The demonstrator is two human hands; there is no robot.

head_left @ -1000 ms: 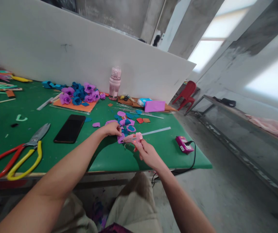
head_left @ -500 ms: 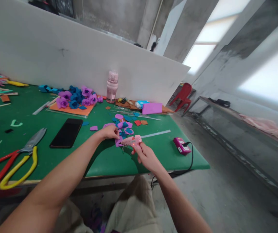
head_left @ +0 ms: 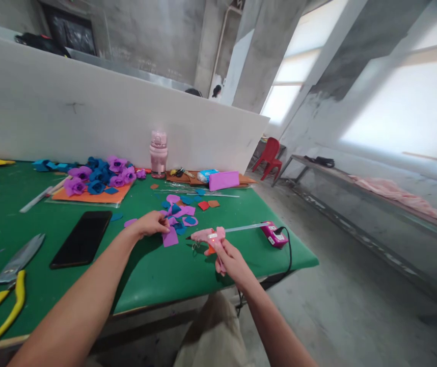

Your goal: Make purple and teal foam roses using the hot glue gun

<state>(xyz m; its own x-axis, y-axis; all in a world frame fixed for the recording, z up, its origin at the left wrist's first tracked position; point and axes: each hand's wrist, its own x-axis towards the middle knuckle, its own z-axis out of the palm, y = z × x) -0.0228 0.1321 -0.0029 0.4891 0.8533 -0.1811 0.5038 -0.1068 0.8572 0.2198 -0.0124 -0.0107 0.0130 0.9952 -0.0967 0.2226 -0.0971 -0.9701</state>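
Note:
My right hand (head_left: 230, 259) is wrapped round the handle of a pink hot glue gun (head_left: 207, 235). Its dark nozzle points left, and a clear glue stick (head_left: 247, 227) juts out of its back. The fingers of my left hand (head_left: 153, 223) are pinched together on a purple petal piece (head_left: 170, 237), just left of the nozzle and apart from it. Behind those fingers lies a scatter of cut purple and blue petals (head_left: 190, 221), with a red piece (head_left: 203, 205) and a brown piece (head_left: 214, 203) at its right.
Finished purple and blue flowers (head_left: 98, 176) rest on an orange sheet (head_left: 121, 194). Left of my arm lie a black phone (head_left: 83, 238) and large scissors (head_left: 16, 265). A pink bottle (head_left: 159, 155) stands at the white board (head_left: 107, 102). A magenta power box (head_left: 274, 234) with a cord sits near the right edge.
My right hand has drawn the glue gun right, away from the petal piece at my left hand. The glue stick now points towards the power box. The whole view has shifted.

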